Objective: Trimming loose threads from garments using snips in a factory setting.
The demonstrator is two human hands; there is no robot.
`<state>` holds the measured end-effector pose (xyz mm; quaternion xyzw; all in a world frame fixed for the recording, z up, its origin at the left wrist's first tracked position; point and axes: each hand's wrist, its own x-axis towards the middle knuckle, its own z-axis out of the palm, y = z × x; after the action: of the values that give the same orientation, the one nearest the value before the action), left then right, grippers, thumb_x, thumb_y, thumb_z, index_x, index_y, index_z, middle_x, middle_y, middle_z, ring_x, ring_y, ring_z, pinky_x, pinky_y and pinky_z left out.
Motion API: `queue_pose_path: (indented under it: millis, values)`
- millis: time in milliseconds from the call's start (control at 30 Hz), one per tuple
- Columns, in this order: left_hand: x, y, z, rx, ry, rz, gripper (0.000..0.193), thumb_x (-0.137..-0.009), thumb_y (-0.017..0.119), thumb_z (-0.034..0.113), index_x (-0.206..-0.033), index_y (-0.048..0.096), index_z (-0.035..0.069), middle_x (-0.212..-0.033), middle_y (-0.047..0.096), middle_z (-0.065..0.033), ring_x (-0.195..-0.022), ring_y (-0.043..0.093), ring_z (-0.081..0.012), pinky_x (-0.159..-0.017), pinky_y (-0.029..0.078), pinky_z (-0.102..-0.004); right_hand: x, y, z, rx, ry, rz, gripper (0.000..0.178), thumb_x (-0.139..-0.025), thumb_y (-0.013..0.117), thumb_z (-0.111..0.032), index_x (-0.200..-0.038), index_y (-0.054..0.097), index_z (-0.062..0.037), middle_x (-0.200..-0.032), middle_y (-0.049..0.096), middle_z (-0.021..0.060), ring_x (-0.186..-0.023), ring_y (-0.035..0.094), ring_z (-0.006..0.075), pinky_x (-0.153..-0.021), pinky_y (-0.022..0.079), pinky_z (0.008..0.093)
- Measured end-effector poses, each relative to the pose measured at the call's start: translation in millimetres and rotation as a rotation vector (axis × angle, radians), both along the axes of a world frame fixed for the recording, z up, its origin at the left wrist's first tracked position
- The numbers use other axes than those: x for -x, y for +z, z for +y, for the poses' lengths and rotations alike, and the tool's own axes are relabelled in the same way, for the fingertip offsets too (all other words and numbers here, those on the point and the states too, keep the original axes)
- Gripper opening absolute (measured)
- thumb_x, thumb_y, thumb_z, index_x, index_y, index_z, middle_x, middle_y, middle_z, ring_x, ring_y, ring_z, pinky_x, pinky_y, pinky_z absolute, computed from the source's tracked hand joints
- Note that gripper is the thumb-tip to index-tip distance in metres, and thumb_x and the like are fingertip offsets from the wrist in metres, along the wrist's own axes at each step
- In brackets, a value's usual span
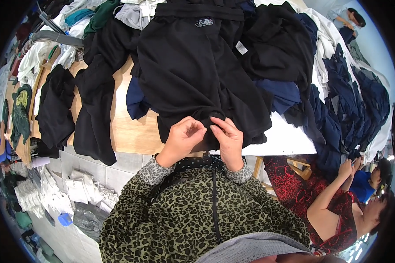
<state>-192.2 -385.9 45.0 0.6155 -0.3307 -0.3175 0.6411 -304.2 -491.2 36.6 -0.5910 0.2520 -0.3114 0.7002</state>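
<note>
Head view: the wooden counter (135, 135) carries the black garment (180, 65), spread just ahead of the left hand (181, 138) and right hand (230, 141), both apparently pinched on its near edge (probably to steady it within easy reach).

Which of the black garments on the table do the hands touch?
The central black garment, with a pale-outlined patch near its top band; the left hand and right hand are at its lower edge. Other black garments lie beside it.

Left head-worn fisheye view, looking down, near the table (138, 136)
</note>
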Motion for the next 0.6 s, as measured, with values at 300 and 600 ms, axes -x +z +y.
queue_pose_path:
  millis: [300, 600]
  values:
    - [-11.1, 22.3, -1.4, -0.174, 0.042, -0.228, 0.039, -0.081, 0.064, 0.005, -0.118, 0.052, -0.001, -0.081, 0.054, -0.004, -0.067, 0.048, -0.0087, -0.062, 0.042, -0.0222, 2.7, -10.8, -6.6, -0.428, 0.024, -0.028, 0.007, -0.089, 0.058, -0.005, -0.095, 0.06, -0.001, -0.092, 0.062, 0.0015, -0.081, 0.056, 0.0058, -0.073, 0.045, 0.0189]
    - [-14.9, 35.3, 2.7, -0.237, -0.172, -0.577, 0.036, -0.078, 0.067, 0.011, -0.109, 0.049, 0.002, -0.079, 0.061, -0.0135, -0.071, 0.062, -0.0275, -0.064, 0.048, -0.0343, 3.0, -5.5, -16.5, -0.72, 0.112, -0.192, 0.007, -0.091, 0.056, -0.008, -0.096, 0.058, -0.004, -0.096, 0.063, 0.0031, -0.089, 0.058, 0.0092, -0.08, 0.046, 0.0214]
